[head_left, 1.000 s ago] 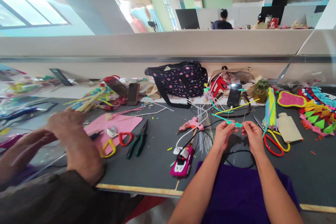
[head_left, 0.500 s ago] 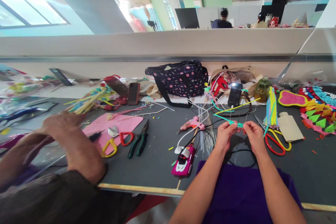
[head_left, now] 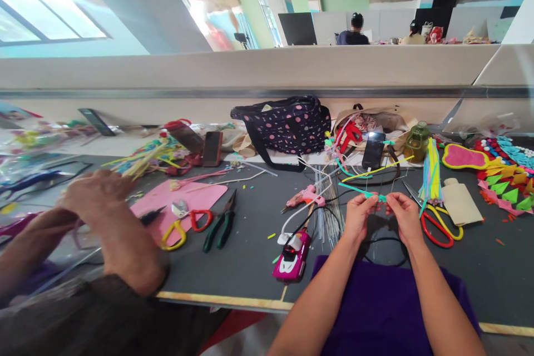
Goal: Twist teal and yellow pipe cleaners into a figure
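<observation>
Two hands work close together above the near side of the counter (head_left: 246, 272), right of the scene's middle. The left hand (head_left: 357, 217) pinches a teal strip (head_left: 381, 198) between thumb and fingers, and the right hand (head_left: 404, 216) pinches it at its right end; a bunched bit shows between them, and a straight length runs out to the far left. Beyond lie a yellow strip (head_left: 387, 166) and a phone (head_left: 373, 151). To the right are scissors (head_left: 436, 236) with red and yellow handles, just beside a beige paper piece (head_left: 461, 203), with a bundle of colored strips (head_left: 431, 172) at their far side. Left of the hands lies a pink glue gun (head_left: 307, 197), with a magenta device (head_left: 291, 265) nearer. Farther left, pliers (head_left: 221, 227) lie beside a pink sheet (head_left: 208, 193), near a co-worker's hands (head_left: 95, 192); what those hold I cannot tell.
</observation>
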`<state>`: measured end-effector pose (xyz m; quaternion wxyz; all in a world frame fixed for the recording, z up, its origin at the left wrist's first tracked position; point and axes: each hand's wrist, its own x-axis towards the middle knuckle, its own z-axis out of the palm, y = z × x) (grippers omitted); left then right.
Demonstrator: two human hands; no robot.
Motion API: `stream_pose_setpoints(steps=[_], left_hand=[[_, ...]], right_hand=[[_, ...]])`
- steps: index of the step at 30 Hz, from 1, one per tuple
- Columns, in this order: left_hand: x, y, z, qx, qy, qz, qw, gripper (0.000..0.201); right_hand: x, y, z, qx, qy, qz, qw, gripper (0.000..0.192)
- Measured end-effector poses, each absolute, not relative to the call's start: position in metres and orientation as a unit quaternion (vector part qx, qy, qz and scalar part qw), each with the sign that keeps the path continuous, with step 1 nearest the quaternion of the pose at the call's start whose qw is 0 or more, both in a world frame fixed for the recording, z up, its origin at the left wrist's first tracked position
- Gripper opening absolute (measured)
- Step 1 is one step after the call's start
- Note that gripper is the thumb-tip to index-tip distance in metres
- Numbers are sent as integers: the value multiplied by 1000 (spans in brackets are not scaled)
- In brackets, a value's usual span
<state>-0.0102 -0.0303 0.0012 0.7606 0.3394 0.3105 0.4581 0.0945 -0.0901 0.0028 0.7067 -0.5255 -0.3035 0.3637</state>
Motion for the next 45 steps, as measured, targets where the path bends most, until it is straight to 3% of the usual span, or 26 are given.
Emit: stream_pose_setpoints(steps=[7,22,35,45], left_hand=[[-9,-30,-1,342,314,451,762,28],[-9,-27,-4,288,310,456,783,36],[-7,-30,-3,277,311,438,796,36],[-8,-29,-5,278,305,437,799,37]], right_hand=[[96,-89,-3,-558,-332,311,694,26],[96,-88,-4,-544,-294,354,702,32],[98,-89,-9,-576,-333,288,688,27],[96,-89,-4,-553,-327,320,696,28]])
